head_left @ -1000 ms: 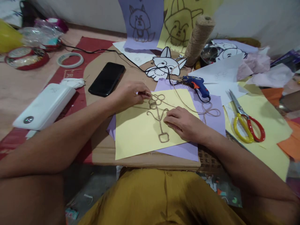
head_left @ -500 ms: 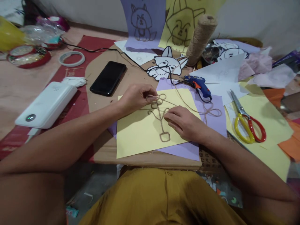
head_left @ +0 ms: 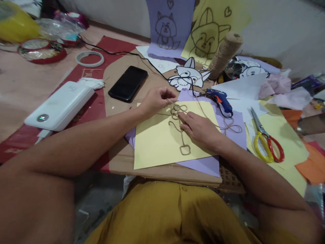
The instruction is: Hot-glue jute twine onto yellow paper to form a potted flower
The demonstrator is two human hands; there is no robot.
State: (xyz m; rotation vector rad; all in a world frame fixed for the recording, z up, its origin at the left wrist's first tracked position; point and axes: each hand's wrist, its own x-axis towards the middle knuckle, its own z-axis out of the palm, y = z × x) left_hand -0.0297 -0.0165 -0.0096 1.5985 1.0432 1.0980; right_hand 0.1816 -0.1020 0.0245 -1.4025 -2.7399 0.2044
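A yellow sheet of paper (head_left: 154,145) lies before me, bearing a twine figure (head_left: 185,149) with loops at the top, a stem and a squarish base. My left hand (head_left: 160,98) pinches a strand of brown twine (head_left: 173,102) just above the top loops. Over the right part of the figure rests my right hand (head_left: 199,127), its fingertips down on the twine and paper by the loops. Those fingers hide some of the stem and right curl. From the work, loose twine trails right across a purple sheet (head_left: 238,118) and up toward the twine spool (head_left: 225,54).
A blue glue gun (head_left: 220,99) lies behind my right hand, its black cord crossing a fox cutout (head_left: 189,74). Scissors (head_left: 266,142) lie at right. Left are a phone (head_left: 128,83), a power bank (head_left: 59,106) and a tape roll (head_left: 89,59). Fox drawings (head_left: 166,30) stand behind.
My right hand has shifted up the stem to the loops. The left hand has lifted slightly off the figure with the twine. The whole view has swung a little left.
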